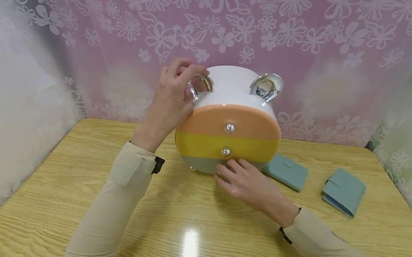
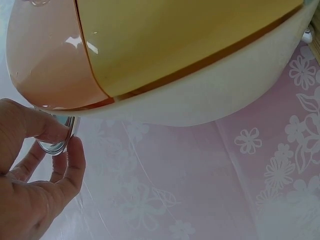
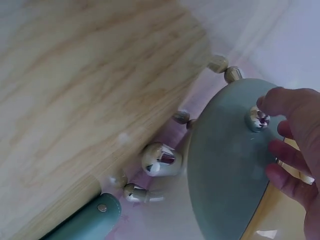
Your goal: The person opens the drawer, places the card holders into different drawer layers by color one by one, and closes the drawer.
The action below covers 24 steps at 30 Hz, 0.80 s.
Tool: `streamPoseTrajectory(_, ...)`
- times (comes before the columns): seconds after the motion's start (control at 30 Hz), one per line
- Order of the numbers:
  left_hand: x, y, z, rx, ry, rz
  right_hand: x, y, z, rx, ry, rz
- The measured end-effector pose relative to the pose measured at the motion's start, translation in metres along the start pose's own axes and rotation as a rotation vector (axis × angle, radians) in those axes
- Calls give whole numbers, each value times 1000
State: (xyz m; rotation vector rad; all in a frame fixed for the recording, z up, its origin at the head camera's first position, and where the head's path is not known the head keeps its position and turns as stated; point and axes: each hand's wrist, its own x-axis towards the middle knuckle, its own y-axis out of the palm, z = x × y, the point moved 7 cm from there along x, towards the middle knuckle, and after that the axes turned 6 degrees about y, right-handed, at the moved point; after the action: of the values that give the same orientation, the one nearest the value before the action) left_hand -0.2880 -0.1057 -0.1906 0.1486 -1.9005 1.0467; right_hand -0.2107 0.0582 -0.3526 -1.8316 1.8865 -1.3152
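Observation:
A drawer box (image 1: 234, 85) with a white rounded body, silver ears and an orange, yellow and grey-green front stands on the table. My left hand (image 1: 173, 94) pinches its left silver ear (image 2: 54, 146) between thumb and fingers. Down at the grey-green bottom drawer (image 3: 225, 160), my right hand (image 1: 243, 184) has its thumb against the round silver knob (image 3: 257, 119), the other fingers loosely bent beside it. In the right wrist view a small gap shows between those fingers and the knob. The drawers look closed, and the upper two knobs (image 1: 229, 128) are uncovered.
Right of the box lies a teal wallet (image 1: 287, 172), partly behind it. A second teal wallet (image 1: 344, 192) sits farther right. The wood-grain table (image 1: 162, 234) ends at a pink flowered curtain (image 1: 222, 23) behind the box.

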Motion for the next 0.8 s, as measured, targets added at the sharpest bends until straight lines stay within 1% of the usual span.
streamPoseTrajectory(0.27, 0, 1, 1, -5, -2, -2, -2, 11, 0, -15, -5, -25)
streamPoseTrajectory(0.5, -1, 0, 0, -1, -7, 3, 2, 12, 2, -31, -12, -30)
streamPoseTrajectory(0.8, -1, 0, 0, -3, -8, 0, 4, 16, 5, -48, -24, -63)
